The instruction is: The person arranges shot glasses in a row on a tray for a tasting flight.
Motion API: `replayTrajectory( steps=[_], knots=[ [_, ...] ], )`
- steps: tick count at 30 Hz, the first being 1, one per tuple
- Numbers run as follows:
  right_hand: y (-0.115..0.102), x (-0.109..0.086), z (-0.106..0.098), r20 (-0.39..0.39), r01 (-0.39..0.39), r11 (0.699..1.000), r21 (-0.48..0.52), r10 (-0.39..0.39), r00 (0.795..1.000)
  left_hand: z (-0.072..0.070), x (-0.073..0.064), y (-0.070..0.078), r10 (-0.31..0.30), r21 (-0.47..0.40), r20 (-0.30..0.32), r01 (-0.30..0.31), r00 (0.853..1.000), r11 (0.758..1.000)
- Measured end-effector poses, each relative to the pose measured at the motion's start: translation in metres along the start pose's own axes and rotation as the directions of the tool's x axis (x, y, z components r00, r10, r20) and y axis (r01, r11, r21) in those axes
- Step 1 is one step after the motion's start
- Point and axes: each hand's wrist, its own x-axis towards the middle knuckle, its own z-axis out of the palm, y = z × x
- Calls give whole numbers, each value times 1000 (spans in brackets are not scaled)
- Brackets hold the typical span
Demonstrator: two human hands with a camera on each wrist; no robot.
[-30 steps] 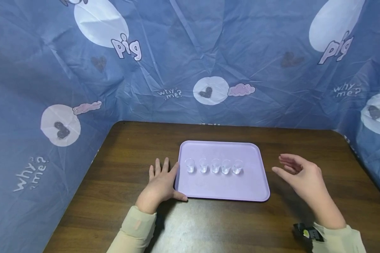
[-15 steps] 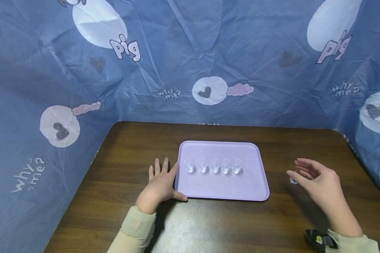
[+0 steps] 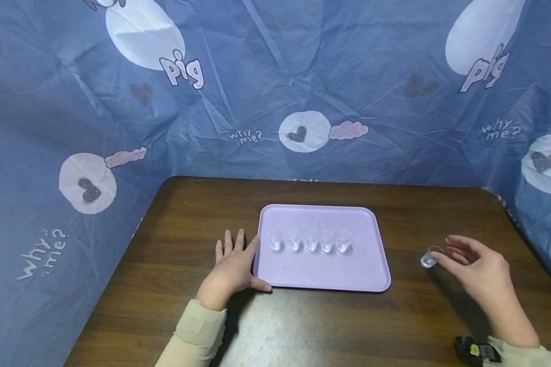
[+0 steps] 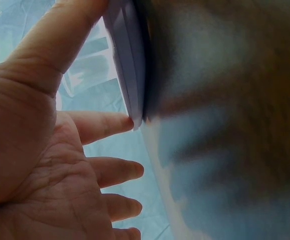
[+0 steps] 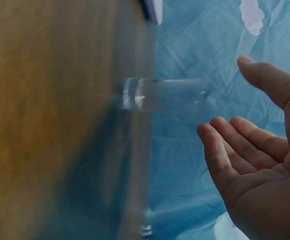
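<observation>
My left hand [image 3: 229, 272] lies at the left end of a lilac tray [image 3: 321, 275], fingers spread. Its thumb reaches the near-left corner, and its index fingertip meets the tray's side in the left wrist view. Several small clear shot glasses [image 3: 312, 241] stand in a row on the tray. Another clear shot glass [image 3: 427, 261] stands upright on the wooden table, right of the tray. Just right of it is my right hand [image 3: 479, 265], thumb and fingers parted. In the right wrist view a gap shows between those fingers and the glass [image 5: 169, 95].
The dark wooden table [image 3: 330, 326] has rounded far corners. A blue printed cloth [image 3: 257, 92] hangs behind it and along the sides. In the right wrist view, part of a small clear object [image 5: 146, 231] shows at the bottom edge.
My right hand has moved right, away from the tray, uncovering the single glass that it hid before. My left hand, the tray and the row of glasses have stayed put.
</observation>
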Motion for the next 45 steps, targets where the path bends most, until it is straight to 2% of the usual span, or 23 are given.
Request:
replayTrajectory(
  steps=[7, 14, 19, 23, 34, 45],
  knots=[
    [13, 0, 5, 96, -35, 999, -29, 37, 995, 2, 1, -1, 6, -10, -7, -6, 1000, 1000],
    [21, 2, 11, 177, -34, 987, -154, 61, 982, 3, 3, -2, 6, 0, -4, -6, 1000, 1000],
    [23, 4, 15, 170, -35, 979, -202, 71, 983, 2, 2, -2, 6, -4, -3, -6, 1000, 1000],
    [24, 4, 16, 166, -38, 979, -199, 72, 983, 1, 2, -2, 7, -5, -3, -7, 1000, 1000],
    [23, 3, 19, 137, 18, 983, -183, 7, 991, 1, 2, -2, 9, 2, 1, -9, 1000, 1000],
    [0, 9, 24, 126, 79, 988, -132, -62, 990, 1, 1, -2, 11, 3, 0, -11, 1000, 1000]
  ],
)
